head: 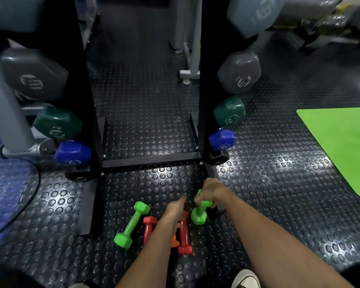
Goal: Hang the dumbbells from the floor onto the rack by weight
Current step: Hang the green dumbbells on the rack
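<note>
From the head view, the right hand (211,191) has its grip wrapped round one end of a green dumbbell (199,210), which tilts steeply with its far head hanging below the grip and its near head half hidden under the fingers; holding it by the top end looks like the start of a lift off the floor (279,183) toward the rack (150,163) just beyond the grip. The left hand (175,210) reaches forward beside it with fingers loosely extended, its grip apart and holding nothing, hovering over the red dumbbells (184,235), probably to take the next one. Left of that grip a second green dumbbell (131,224) lies flat on the floor, and an orange one (174,242) peeks out under the left forearm, mostly hidden. The small weights sit clustered at the rack's foot, near both grips, which suits sorting by weight. On the rack, further from the grips, blue (73,152), dark green (57,122) and grey (34,74) dumbbells climb in growing size, so the light ones likely belong low down. A green mat (341,146) lies well off to the right.
</note>
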A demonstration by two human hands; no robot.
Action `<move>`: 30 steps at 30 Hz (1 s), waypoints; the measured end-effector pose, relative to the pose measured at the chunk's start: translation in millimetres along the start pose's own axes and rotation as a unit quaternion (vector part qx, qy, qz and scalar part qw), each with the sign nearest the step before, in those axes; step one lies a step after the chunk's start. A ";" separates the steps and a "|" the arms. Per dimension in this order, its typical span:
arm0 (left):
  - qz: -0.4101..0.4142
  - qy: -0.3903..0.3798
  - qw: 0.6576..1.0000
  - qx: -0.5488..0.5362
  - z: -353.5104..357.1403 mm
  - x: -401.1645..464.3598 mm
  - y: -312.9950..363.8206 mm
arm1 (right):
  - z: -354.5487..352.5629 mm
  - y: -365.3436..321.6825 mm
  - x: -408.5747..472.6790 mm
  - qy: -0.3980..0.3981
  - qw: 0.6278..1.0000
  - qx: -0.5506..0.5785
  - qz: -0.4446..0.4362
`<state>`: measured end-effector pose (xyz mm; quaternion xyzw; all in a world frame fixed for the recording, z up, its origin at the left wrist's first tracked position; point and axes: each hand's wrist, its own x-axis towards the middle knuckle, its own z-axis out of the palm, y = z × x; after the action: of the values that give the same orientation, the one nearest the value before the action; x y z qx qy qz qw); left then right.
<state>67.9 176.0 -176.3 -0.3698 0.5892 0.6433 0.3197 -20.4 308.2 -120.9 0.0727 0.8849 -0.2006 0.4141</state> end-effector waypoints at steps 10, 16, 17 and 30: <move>0.046 -0.029 0.982 -0.182 15.7 -73.6 67.9 | -93.7 -32.0 -111.4 0.104 0.974 0.153 -0.129; 0.224 -0.005 0.928 -0.296 13.7 -134.3 146.3 | -150.1 -41.2 -191.3 0.117 0.925 0.217 -0.290; 0.257 0.000 0.919 -0.298 11.5 -150.5 158.5 | -161.7 -41.5 -207.4 0.098 0.916 0.222 -0.320; 0.607 0.006 0.775 -0.175 27.7 -386.8 314.7 | -279.8 -82.7 -417.1 0.226 0.773 0.234 -0.545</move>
<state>0.5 181.2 318.5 0.0114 0.5709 0.7934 -0.2108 27.9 364.8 382.6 -0.2839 0.7700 -0.5714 -0.0066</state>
